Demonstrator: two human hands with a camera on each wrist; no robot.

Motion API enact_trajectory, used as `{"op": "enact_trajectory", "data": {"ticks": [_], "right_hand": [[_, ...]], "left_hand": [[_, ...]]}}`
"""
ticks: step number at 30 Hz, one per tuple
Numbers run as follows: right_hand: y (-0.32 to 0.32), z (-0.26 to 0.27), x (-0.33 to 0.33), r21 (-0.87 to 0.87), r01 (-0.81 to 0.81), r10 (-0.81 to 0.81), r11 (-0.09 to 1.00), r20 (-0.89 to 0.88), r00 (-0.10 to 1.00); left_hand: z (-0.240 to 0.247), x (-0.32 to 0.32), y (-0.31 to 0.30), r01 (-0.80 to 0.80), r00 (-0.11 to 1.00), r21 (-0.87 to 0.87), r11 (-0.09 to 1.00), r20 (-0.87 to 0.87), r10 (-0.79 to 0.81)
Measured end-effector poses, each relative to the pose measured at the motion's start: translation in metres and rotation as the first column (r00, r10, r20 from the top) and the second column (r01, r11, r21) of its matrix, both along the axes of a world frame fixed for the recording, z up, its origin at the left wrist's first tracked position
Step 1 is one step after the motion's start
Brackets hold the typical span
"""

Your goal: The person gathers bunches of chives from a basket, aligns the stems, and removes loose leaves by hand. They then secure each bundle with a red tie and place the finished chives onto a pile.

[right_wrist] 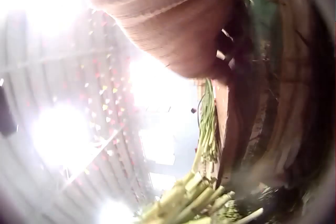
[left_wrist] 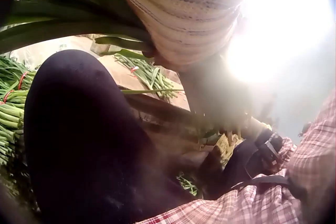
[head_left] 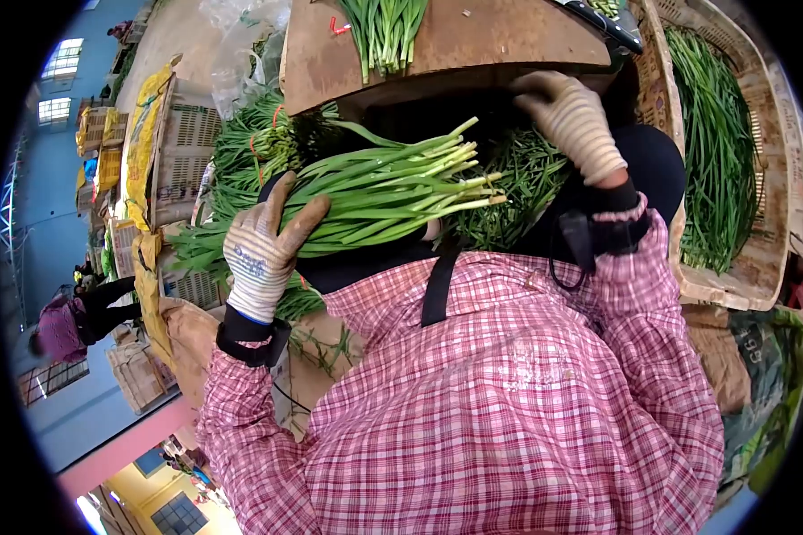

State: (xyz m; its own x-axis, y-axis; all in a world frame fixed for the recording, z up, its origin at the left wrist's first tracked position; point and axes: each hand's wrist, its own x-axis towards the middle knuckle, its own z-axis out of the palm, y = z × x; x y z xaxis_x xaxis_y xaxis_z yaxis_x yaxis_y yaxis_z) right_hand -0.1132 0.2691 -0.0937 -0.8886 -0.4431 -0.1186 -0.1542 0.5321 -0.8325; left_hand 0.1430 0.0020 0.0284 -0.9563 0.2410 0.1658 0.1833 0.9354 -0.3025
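Green-stalk bunch [head_left: 375, 201], centre of frame: gripped in left hand's [head_left: 263, 250] fingers. Right hand [head_left: 571, 125], upper right: fingers loosely bent, apparently holding nothing. Step, seemingly: gathering stalks. Next move likely calls for levelling the stem ends [head_left: 473, 186].

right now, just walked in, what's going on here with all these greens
A person in a pink checked shirt grips a loose bunch of greens in the gloved left hand, above the lap. The right hand is apart from it, by the edge of the wooden board. Another bundle lies on that board, red-banded bundles sit to the person's left, and a crate of greens stands to the right.
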Motion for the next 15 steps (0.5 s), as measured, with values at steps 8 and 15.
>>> {"op": "enact_trajectory", "data": {"ticks": [8, 15], "right_hand": [[-0.035, 0.024, 0.041, -0.031, -0.484, 0.413, 0.875, -0.474, 0.777], [-0.044, 0.041, 0.032, 0.382, -0.484, 0.584, 0.787, -0.207, 0.785]], "left_hand": [[-0.003, -0.001, 0.006, 0.040, 0.998, 0.075, 0.996, 0.048, -0.043], [-0.012, -0.007, 0.008, 0.091, 0.995, 0.052, 0.994, 0.026, -0.092]]}}
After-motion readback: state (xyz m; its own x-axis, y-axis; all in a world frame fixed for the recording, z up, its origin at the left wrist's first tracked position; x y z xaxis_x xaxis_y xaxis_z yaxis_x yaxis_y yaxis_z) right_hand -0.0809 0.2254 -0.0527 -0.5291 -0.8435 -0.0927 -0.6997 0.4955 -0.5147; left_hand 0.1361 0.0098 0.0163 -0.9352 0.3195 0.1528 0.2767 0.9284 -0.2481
